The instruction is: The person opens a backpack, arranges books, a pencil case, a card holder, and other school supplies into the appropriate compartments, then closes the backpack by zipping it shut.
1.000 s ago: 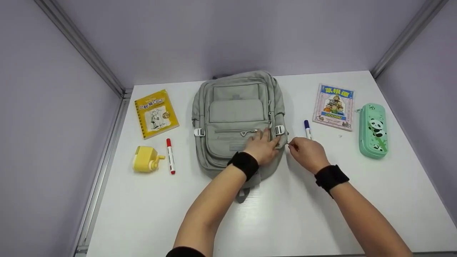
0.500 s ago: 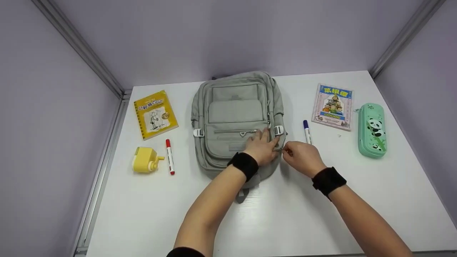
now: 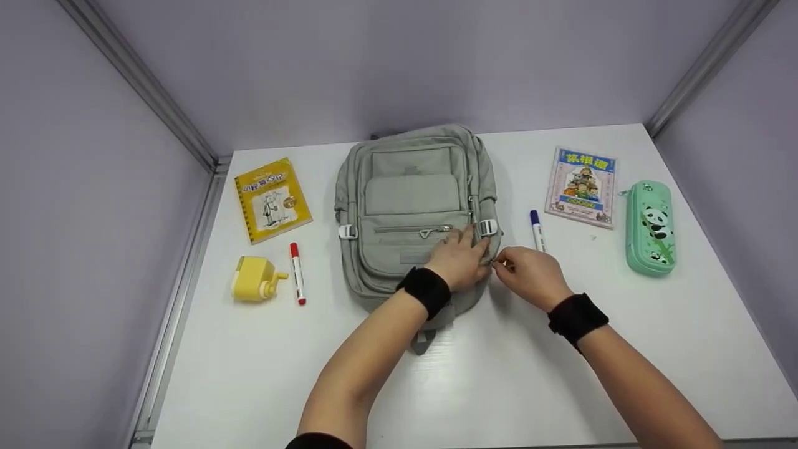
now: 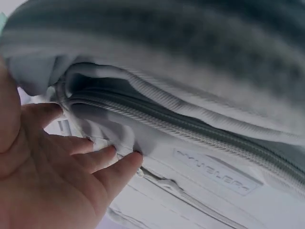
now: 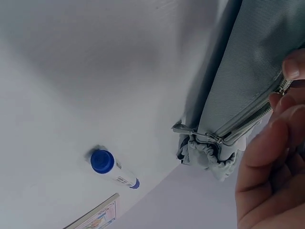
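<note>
A grey backpack [image 3: 411, 194] lies flat on the white table, its front pockets facing up. My left hand [image 3: 459, 263] rests on its lower right part with fingers spread, beside the front zip. In the left wrist view, the fingertips touch the fabric below a curved zip [image 4: 190, 129] that gapes a little. At the bag's right side, my right hand [image 3: 533, 272] pinches a zipper pull [image 5: 285, 87] between thumb and curled fingers. Farther along that same side zip sits a second zipper pull [image 5: 183, 129].
Left of the bag are a yellow book [image 3: 273, 199], a red marker [image 3: 298, 273] and a yellow crank sharpener [image 3: 254, 279]. To the right lie a blue marker [image 3: 537, 231], a pink-and-blue book [image 3: 583, 187] and a green panda pencil case [image 3: 651, 227]. Panels enclose the table.
My right hand has moved slightly left and toward the near end of the bag's side, still pinching the zipper pull. My left hand stays in place on the backpack.
</note>
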Demonstrator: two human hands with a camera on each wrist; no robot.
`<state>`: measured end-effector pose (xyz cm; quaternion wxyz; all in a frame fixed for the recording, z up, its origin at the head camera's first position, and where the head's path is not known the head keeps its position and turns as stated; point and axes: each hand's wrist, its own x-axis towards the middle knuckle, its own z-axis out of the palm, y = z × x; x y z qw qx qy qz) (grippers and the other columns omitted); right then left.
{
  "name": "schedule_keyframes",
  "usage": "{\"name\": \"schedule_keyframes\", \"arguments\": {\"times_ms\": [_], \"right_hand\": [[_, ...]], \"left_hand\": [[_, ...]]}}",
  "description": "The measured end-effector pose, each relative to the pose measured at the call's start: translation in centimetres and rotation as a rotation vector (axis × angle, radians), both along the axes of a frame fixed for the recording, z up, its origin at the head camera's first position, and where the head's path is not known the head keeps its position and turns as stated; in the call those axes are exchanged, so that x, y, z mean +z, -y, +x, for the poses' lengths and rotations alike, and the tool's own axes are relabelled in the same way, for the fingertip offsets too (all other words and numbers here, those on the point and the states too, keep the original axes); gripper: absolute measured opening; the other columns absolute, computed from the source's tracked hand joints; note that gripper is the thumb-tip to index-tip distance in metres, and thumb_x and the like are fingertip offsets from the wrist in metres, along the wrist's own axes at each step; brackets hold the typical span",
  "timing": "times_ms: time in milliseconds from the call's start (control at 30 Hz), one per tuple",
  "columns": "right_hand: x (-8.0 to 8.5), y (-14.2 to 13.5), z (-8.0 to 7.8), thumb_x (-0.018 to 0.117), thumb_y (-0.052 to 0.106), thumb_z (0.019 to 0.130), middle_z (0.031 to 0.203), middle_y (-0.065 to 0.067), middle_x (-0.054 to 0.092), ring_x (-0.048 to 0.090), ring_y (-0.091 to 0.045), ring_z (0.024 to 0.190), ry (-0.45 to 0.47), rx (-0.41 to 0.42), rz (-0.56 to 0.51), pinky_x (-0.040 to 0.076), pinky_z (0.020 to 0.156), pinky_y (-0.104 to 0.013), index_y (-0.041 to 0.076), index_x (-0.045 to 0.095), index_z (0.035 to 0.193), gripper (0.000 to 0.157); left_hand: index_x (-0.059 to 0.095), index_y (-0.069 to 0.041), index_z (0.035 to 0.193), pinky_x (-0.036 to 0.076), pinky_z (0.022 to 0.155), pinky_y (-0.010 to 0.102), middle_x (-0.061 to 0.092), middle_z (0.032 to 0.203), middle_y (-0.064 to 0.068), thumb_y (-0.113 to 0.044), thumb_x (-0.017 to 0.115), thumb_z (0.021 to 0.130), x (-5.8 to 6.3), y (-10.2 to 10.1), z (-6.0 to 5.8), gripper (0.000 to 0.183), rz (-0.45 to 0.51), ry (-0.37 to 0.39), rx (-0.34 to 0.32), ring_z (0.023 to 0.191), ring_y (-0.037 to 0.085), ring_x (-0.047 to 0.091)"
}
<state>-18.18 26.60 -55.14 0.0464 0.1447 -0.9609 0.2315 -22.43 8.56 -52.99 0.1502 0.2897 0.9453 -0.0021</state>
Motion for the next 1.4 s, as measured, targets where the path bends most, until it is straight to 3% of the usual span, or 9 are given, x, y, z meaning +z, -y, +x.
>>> {"name": "schedule_keyframes", "arguments": {"times_ms": [100, 200, 367, 633, 767, 967, 1167, 1267, 1400], "right_hand": [[0.2, 0.0, 0.0, 0.071, 0.021, 0.094, 0.083, -0.001, 0.072, 0.065, -0.019, 0.068, -0.01, -0.03, -0.022, 0.052, 0.062, -0.043, 0.012, 0.075, 0.089, 0.011], [0.4, 0.0, 0.0, 0.073, 0.021, 0.094, 0.083, -0.002, 0.073, 0.065, -0.02, 0.068, -0.018, -0.055, -0.058, 0.052, 0.062, -0.043, 0.011, 0.075, 0.089, 0.012], [0.6, 0.3, -0.1, 0.072, 0.023, 0.094, 0.082, 0.0, 0.072, 0.061, -0.019, 0.067, 0.064, -0.073, -0.158, 0.048, 0.062, -0.039, 0.012, 0.075, 0.091, 0.011], [1.1, -0.2, 0.1, 0.066, 0.036, 0.1, 0.086, -0.002, 0.071, 0.064, -0.019, 0.071, 0.296, -0.057, -0.435, 0.051, 0.063, -0.03, 0.015, 0.074, 0.096, 0.023], [1.2, -0.7, 0.0, 0.064, 0.036, 0.102, 0.089, -0.009, 0.072, 0.064, -0.022, 0.07, 0.331, -0.079, -0.519, 0.05, 0.058, -0.028, 0.01, 0.074, 0.098, 0.028], [0.6, -1.1, -0.7, 0.06, 0.032, 0.102, 0.093, -0.016, 0.072, 0.065, -0.02, 0.069, 0.362, -0.19, -0.485, 0.049, 0.055, -0.027, 0.002, 0.071, 0.102, 0.032], [-0.3, -1.1, -1.8, 0.054, 0.046, 0.103, 0.097, -0.021, 0.072, 0.069, -0.027, 0.072, 0.495, -0.249, -0.437, 0.051, 0.054, -0.029, -0.003, 0.07, 0.103, 0.051], [-0.4, -0.7, -2.3, 0.052, 0.04, 0.102, 0.094, -0.019, 0.073, 0.071, -0.028, 0.072, 0.557, -0.245, -0.436, 0.052, 0.054, -0.031, -0.003, 0.07, 0.102, 0.047], [-0.5, -0.1, -2.6, 0.049, 0.027, 0.102, 0.086, -0.015, 0.072, 0.07, -0.025, 0.07, 0.592, -0.225, -0.454, 0.053, 0.054, -0.032, -0.003, 0.069, 0.102, 0.036]], "left_hand": [[0.047, -0.022, 0.154, 0.043, 0.109, 0.047, 0.044, 0.156, 0.01, -0.043, 0.054, 0.104, 0.3, -0.2, 0.1, 0.055, 0.052, -0.087, -0.08, 0.141, 0.03, 0.043], [0.065, -0.019, 0.133, 0.05, 0.096, 0.04, 0.063, 0.131, 0.003, -0.034, 0.061, 0.101, 0.4, -0.5, 0.2, 0.035, 0.103, -0.18, -0.167, 0.121, 0.023, 0.058], [0.072, -0.017, 0.11, 0.053, 0.082, 0.035, 0.068, 0.106, -0.001, -0.039, 0.068, 0.098, 0.4, -0.7, 0.4, 0.026, 0.17, -0.223, -0.181, 0.1, 0.019, 0.063], [0.068, -0.018, 0.108, 0.055, 0.075, 0.034, 0.068, 0.1, -0.001, -0.028, 0.068, 0.098, 0.3, -0.3, 0.3, 0.014, 0.22, -0.233, -0.16, 0.093, 0.018, 0.066], [0.066, -0.018, 0.107, 0.054, 0.073, 0.036, 0.067, 0.099, 0.0, -0.029, 0.064, 0.1, 0.3, -0.2, 0.3, 0.014, 0.244, -0.224, -0.15, 0.09, 0.019, 0.066], [0.066, -0.018, 0.105, 0.053, 0.072, 0.036, 0.067, 0.097, -0.002, -0.026, 0.062, 0.098, 0.2, -0.2, 0.5, 0.011, 0.244, -0.202, -0.127, 0.089, 0.018, 0.066], [0.068, -0.022, 0.117, 0.053, 0.072, 0.037, 0.066, 0.101, -0.002, -0.026, 0.061, 0.099, 0.1, -0.4, 0.7, 0.019, 0.242, -0.188, -0.123, 0.088, 0.019, 0.065], [0.07, -0.023, 0.121, 0.054, 0.073, 0.037, 0.068, 0.104, -0.002, -0.024, 0.061, 0.099, 0.1, -0.6, 0.8, 0.024, 0.254, -0.209, -0.138, 0.089, 0.019, 0.065], [0.071, -0.021, 0.113, 0.054, 0.071, 0.035, 0.068, 0.102, -0.003, -0.025, 0.06, 0.099, 0.0, -0.7, 0.8, 0.018, 0.269, -0.255, -0.171, 0.087, 0.017, 0.066]]}}
